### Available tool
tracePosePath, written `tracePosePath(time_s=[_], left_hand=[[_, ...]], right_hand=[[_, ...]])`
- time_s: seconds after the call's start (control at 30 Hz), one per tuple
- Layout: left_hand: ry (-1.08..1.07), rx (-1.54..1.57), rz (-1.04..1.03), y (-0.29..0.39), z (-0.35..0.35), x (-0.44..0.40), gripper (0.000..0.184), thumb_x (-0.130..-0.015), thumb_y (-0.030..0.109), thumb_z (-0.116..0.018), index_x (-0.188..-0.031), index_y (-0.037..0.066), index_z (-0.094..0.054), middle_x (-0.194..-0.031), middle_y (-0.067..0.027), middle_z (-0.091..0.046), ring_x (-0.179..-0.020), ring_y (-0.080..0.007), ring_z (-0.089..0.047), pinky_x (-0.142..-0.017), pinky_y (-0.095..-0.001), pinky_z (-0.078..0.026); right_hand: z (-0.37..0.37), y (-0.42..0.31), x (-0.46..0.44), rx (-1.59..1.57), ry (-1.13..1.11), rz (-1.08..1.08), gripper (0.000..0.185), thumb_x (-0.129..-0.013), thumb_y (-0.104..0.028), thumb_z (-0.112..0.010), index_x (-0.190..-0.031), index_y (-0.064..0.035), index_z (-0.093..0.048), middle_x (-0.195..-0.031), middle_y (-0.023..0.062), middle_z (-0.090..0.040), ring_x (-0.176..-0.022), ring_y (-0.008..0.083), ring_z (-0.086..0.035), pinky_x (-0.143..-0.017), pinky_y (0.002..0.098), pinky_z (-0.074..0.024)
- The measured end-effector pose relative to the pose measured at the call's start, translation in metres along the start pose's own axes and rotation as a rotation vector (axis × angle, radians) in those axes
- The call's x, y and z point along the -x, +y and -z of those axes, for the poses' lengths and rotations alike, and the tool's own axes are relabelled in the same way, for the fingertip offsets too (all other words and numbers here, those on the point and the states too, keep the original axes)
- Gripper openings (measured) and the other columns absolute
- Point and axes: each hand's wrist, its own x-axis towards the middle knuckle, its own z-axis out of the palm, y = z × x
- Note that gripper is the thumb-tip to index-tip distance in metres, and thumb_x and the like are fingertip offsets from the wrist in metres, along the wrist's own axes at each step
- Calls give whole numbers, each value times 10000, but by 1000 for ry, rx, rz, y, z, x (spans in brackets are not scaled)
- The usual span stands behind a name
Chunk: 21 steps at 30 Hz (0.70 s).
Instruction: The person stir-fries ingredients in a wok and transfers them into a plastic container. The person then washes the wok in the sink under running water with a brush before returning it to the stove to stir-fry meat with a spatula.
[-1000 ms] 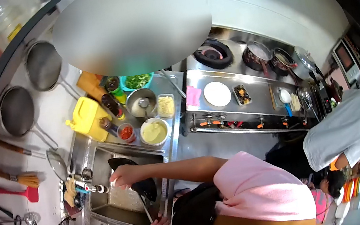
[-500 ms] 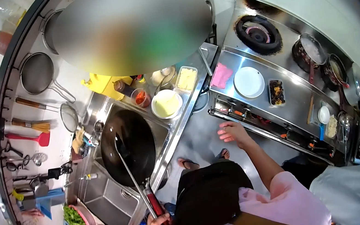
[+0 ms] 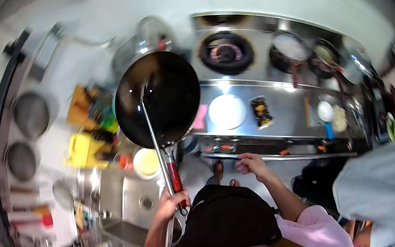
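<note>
A black wok [image 3: 177,90] hangs in the air between the sink side and the stove, its red handle pointing toward my body. My left hand [image 3: 174,202] is closed around that handle and also holds a long metal-handled utensil [image 3: 152,125]. The utensil's far end lies inside the wok, too dark to make out its shape. My right hand [image 3: 252,164] is beside the metal front rail [image 3: 279,156] of the stove, fingers loosely bent and apart, with nothing seen in it. Whether it touches the rail I cannot tell.
A lit burner [image 3: 225,54] glows at the back of the stove. In front are a white plate [image 3: 227,112], a black tray of food [image 3: 260,112] and a pink cloth [image 3: 200,117]. Pans [image 3: 290,51] stand right. The sink [image 3: 139,196] lies left; another person's grey clothing [image 3: 383,172] is right.
My left hand has lifted the wok and utensil out of the sink and swung them toward the stove. The view has turned right. My right hand has come closer to the stove rail.
</note>
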Motion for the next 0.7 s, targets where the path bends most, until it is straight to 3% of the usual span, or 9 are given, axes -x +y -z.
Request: tracePosePath(time_s=[0.1,0.17,0.23,0.37,0.53,0.7], left_hand=[[-168,-18,42,46,-12,-99,272,-834,64,-679,-1051,22,-520,-734,-86,-600,-614,-201,-623,-597,-385,-563],[-232,-44,93,73,-27,-169,195,-831,70,-676,-972,9,-555,-716,-91,-601,-608,-211,-623,-592,-385,-563],[-296,-114,82,91,-48,-235,160,-843,109,-651,-756,-17,-601,-684,-102,-602,-611,-220,-627,-587,-380,-566],[-367,-229,96,100,-85,-354,165,-832,107,-631,-800,-55,-630,-685,-121,-625,-590,-228,-636,-585,-373,-575],[-371,-123,112,91,-122,-437,160,-799,94,-672,-769,-54,-619,-674,-133,-634,-572,-240,-653,-559,-358,-579],[-384,-217,142,81,-134,-473,148,-813,112,-657,-763,-21,-617,-661,-117,-622,-540,-231,-641,-536,-354,-579]], right_hand=[[36,13,19,-52,160,27,271,-965,-114,-528,-1211,-26,-601,-973,120,-707,-761,190,-695,-621,281,-548],[51,17,36,-94,287,30,292,-964,-123,-526,-1228,-14,-589,-990,131,-707,-758,196,-695,-626,283,-549],[59,23,51,-151,414,49,293,-964,-123,-523,-1224,-3,-587,-991,138,-707,-759,200,-696,-626,287,-551],[57,47,87,-272,665,74,300,-962,-121,-516,-1214,26,-584,-986,158,-704,-767,213,-700,-616,298,-557],[32,81,119,-311,817,-17,377,-925,-143,-534,-1249,49,-569,-996,175,-704,-758,239,-697,-621,317,-561],[4,98,127,-313,934,-67,379,-914,-143,-554,-1238,50,-583,-986,162,-712,-779,224,-700,-634,314,-563]])
